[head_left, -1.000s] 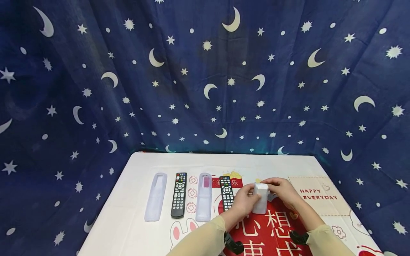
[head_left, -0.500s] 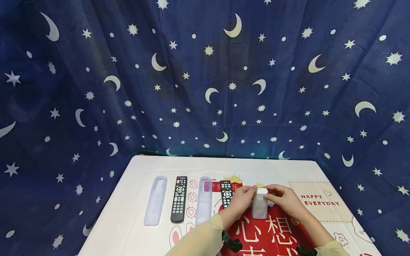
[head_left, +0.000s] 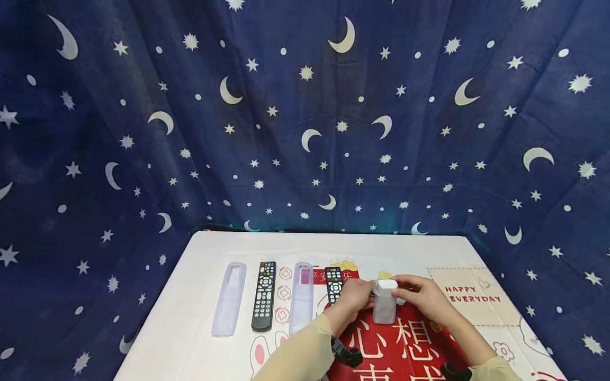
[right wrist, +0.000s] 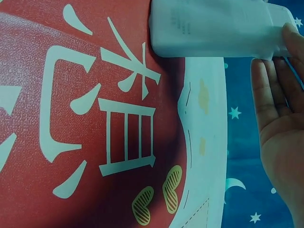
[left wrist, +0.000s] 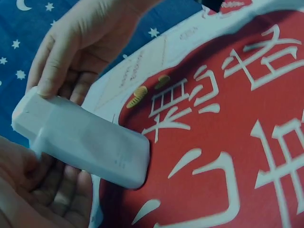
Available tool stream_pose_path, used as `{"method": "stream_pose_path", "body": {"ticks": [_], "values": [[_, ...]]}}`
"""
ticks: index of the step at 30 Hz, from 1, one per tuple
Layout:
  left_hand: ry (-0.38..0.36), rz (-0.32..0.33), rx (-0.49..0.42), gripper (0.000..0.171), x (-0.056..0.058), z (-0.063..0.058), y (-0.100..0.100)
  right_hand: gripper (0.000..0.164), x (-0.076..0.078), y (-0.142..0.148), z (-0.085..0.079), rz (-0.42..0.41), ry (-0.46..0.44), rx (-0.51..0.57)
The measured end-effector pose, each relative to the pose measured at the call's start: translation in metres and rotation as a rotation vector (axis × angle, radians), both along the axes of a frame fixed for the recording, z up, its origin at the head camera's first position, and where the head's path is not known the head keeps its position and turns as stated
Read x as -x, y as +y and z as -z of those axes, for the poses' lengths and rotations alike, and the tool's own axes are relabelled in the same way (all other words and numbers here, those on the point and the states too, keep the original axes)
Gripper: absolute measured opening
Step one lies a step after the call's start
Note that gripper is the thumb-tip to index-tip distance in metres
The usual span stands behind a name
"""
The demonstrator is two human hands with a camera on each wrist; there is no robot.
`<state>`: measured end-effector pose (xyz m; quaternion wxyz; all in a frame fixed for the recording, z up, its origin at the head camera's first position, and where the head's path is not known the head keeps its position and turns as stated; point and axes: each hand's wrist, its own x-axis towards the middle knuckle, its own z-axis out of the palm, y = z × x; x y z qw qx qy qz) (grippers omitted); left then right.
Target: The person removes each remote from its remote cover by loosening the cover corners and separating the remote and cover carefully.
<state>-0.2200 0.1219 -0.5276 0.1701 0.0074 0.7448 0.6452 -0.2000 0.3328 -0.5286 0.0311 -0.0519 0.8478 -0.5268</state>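
Note:
A white remote control (head_left: pixel 387 284) stands upright in a translucent cover (head_left: pixel 384 312), its top end showing above the cover. My right hand (head_left: pixel 424 297) pinches the upper end, with the thumb on the near face and the fingers behind, as the right wrist view shows. On the other side my left hand (head_left: pixel 351 297) pinches at the cover's upper edge, where a bit of the cover stands out. In the left wrist view the cover's body (left wrist: pixel 95 147) slants down toward the red print, and the left fingers (left wrist: pixel 66 194) curl beside it.
To the left lie a translucent cover (head_left: pixel 229 299), a black remote control (head_left: pixel 263 296), a second flat cover (head_left: pixel 302 296) and another black remote (head_left: pixel 334 280), its lower part hidden by my left hand. A patterned cloth (head_left: pixel 329 251) covers the table; a starry curtain (head_left: pixel 267 132) hangs behind.
My left thumb has come off the cover's near face, and the left hand has shifted to its upper left edge. More of the white top end is visible. The right hand stays at the top.

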Motion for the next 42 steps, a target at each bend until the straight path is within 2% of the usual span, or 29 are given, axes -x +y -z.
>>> {"method": "stream_pose_path", "body": {"ticks": [3,6,7,9,11,15,17,22,24,28,35,42], "values": [[0.151,0.113,0.281,0.037,0.002,-0.001,-0.003,0.043,0.001,-0.001,-0.002,0.004,0.003,-0.024],[0.235,0.200,0.480,0.043,0.003,-0.003,-0.007,0.042,0.003,-0.002,-0.003,0.013,-0.007,-0.052],[0.230,0.215,0.482,0.042,0.003,-0.003,-0.008,0.042,0.003,-0.003,-0.004,0.017,-0.009,-0.064],[0.192,0.220,0.420,0.042,0.003,-0.002,-0.010,0.040,0.005,-0.004,-0.006,0.025,-0.007,-0.088],[0.185,0.213,0.359,0.039,0.005,-0.002,-0.013,0.038,0.009,-0.006,-0.008,0.033,0.002,-0.105],[0.258,0.165,0.324,0.026,0.013,-0.002,-0.017,0.040,0.018,-0.007,-0.013,0.016,0.023,-0.116],[0.318,0.142,0.337,0.027,0.016,-0.002,-0.018,0.043,0.022,-0.007,-0.017,0.003,0.027,-0.142],[0.418,0.102,0.335,0.027,0.015,-0.001,-0.021,0.048,0.031,-0.009,-0.028,-0.016,0.015,-0.262],[0.446,0.091,0.348,0.026,0.013,0.000,-0.021,0.048,0.034,-0.012,-0.030,-0.015,-0.008,-0.275],[0.490,0.096,0.359,0.023,0.007,0.004,-0.017,0.049,0.036,-0.018,-0.031,0.003,-0.086,-0.234],[0.525,0.115,0.302,0.018,-0.003,0.007,-0.006,0.046,0.033,-0.022,-0.028,0.080,-0.221,-0.127],[0.590,0.076,0.299,0.009,-0.007,0.010,-0.003,0.051,0.029,-0.025,-0.022,0.121,-0.238,-0.141]]}}
